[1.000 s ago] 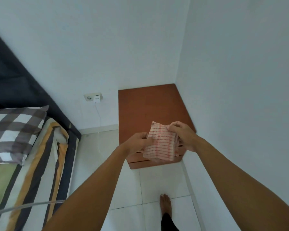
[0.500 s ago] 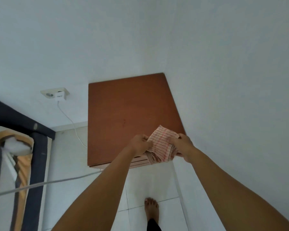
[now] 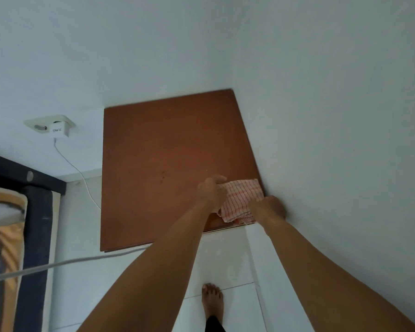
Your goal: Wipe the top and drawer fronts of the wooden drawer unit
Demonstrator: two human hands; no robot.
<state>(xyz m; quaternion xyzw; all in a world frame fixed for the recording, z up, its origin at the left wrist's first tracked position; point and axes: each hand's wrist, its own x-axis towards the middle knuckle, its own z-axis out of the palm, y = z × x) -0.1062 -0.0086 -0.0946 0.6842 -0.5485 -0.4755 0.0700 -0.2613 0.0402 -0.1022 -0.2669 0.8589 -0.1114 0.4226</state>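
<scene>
Below, hands [image 3: 212, 191] [image 3: 270, 208] on cloth [image 3: 241, 200], charger [image 3: 59, 131] label unreadable

Home bedroom corner: striped bed [image 3: 5, 236] by white walls, wooden drawer unit [image 3: 168, 164], wall socket [image 3: 49, 125] with charger, barefoot on pale tiled floor [image 3: 82, 295]

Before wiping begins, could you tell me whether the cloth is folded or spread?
Bunched, not spread: the cloth lies crumpled between left hand and right hand.

Handwritten marking on a plug

Written in dark characters on the white charger [image 3: 59, 131] plugged into the wall socket [image 3: 49, 123]; roughly "5403E", too blurred to read with certainty. Nothing else legible.
</scene>
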